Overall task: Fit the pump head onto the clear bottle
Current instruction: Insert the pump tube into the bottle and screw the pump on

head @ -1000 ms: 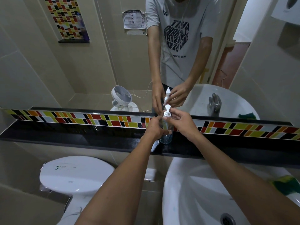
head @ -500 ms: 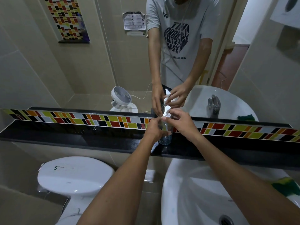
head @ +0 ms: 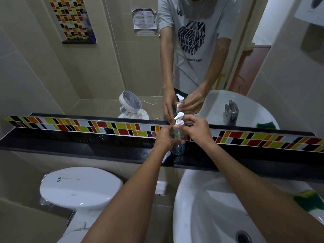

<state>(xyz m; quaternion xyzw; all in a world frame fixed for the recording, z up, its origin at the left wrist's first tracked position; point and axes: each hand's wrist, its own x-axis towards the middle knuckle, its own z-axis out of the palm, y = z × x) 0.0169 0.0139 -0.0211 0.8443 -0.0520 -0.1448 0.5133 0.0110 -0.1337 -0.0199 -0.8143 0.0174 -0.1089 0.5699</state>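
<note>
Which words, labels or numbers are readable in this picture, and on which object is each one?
T-shirt in the mirror: bold print, reversed by the reflection, too distorted to quote.
Paper notice on the wall in the mirror: too small to read.
Toilet lid: a small mark, too blurred to read.
Pump head and clear bottle: no text visible.

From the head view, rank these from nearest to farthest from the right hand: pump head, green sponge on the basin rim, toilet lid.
1. pump head: touching the right hand, on top of the clear bottle on the black ledge.
2. green sponge: lower right, on the basin rim.
3. toilet lid: lower left, beyond the left forearm.
</note>
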